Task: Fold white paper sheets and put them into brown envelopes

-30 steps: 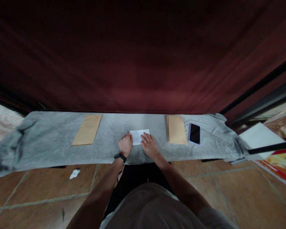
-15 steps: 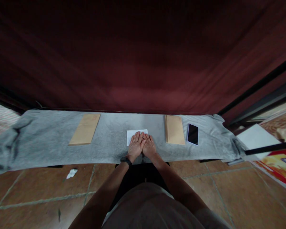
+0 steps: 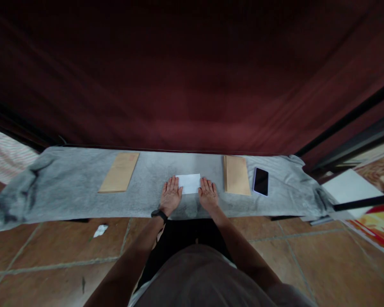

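Observation:
A white sheet of paper [image 3: 190, 183] lies flat on the grey cloth [image 3: 166, 209] in front of me. My left hand [image 3: 171, 194], with a dark band at its wrist, rests palm down at the paper's left edge, fingers stretched forward. Along the right edge my right hand [image 3: 208, 194] lies flat in the same way. Neither hand grips anything. Whether the fingertips overlap the paper's edges is hard to make out.
To the left lies a brown envelope [image 3: 119, 172]. On the right are stacked brown envelopes [image 3: 237, 175] and a phone [image 3: 261, 182] with a dark screen. A dark red curtain [image 3: 185, 106] hangs behind the cloth. A crumpled white scrap [image 3: 100, 230] lies on the tiled floor.
My hands have slid apart from the middle of the paper, the left going left and the right going right. The paper's middle is now uncovered. The view has shifted slightly.

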{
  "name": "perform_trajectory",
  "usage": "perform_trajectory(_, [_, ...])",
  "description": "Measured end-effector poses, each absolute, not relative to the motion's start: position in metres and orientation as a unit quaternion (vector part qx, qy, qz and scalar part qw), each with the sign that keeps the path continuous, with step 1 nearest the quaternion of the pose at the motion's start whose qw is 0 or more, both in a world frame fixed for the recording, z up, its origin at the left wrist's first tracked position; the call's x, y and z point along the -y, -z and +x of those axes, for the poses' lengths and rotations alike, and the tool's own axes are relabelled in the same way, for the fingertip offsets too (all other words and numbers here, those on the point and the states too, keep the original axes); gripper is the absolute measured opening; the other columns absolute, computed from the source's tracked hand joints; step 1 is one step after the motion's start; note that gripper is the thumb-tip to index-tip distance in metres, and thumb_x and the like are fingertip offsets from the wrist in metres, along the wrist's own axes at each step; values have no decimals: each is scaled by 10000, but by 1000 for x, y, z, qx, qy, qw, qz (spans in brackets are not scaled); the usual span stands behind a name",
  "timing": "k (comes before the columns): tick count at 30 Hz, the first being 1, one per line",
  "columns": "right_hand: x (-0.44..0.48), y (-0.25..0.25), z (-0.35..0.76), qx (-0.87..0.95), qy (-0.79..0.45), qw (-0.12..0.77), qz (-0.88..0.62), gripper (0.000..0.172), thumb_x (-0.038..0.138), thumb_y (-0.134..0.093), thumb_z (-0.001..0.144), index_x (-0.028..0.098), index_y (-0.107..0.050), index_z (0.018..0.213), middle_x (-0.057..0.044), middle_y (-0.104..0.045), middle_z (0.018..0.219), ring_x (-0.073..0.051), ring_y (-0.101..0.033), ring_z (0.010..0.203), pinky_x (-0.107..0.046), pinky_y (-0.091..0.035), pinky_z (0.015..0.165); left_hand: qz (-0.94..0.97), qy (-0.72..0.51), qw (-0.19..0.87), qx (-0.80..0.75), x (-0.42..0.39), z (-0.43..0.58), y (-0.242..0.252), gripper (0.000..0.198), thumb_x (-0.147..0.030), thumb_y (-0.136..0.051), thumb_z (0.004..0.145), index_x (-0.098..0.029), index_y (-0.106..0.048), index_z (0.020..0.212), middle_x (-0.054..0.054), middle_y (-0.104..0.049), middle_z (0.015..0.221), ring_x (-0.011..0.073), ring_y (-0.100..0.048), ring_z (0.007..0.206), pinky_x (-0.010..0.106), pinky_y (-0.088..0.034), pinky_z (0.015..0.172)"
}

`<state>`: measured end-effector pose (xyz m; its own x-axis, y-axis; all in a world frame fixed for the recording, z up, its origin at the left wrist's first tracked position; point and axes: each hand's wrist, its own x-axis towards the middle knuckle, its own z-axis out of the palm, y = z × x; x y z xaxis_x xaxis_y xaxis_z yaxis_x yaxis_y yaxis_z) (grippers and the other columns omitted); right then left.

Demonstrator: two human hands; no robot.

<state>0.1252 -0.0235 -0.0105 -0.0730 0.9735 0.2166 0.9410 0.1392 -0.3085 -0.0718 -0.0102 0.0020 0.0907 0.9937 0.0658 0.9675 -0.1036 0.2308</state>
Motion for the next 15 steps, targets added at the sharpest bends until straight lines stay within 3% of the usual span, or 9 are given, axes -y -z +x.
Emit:
perform_trajectory(7, [24, 5, 126, 714, -36, 179, -676, 528, 257, -369, 1020, 139, -381, 1534, -128, -377, 1587, -285, -347, 1465, -503, -236, 1200, 717, -107, 23, -688, 13, -58, -9, 608, -294, -296, 999, -58, -280, 1559, 155, -259, 1635, 272, -126, 1544, 516, -87, 1254])
perform_trajectory(11, [24, 0, 116, 746, -47, 182, -639, 531, 200, -360, 1010, 175, -374, 1540, -85, -336, 1613, -258, -329, 1478, -468, -231, 1213, 786, -118, 41, -605, 16, -40, -14, 586, -219, -302, 981, -129, -308, 1561, 93, -234, 1654, 237, -116, 1546, 448, -132, 1256])
perform_trajectory(15, [25, 1, 113, 763, -71, 173, -619, 487, 259, -359, 1030, 189, -440, 1505, -77, -416, 1573, -243, -386, 1447, -448, -262, 1203, 820, -92, 79, -559, 16, -30, -12, 551, -293, -274, 1013, -152, -364, 1539, 74, -301, 1633, 219, -187, 1534, 434, -154, 1255])
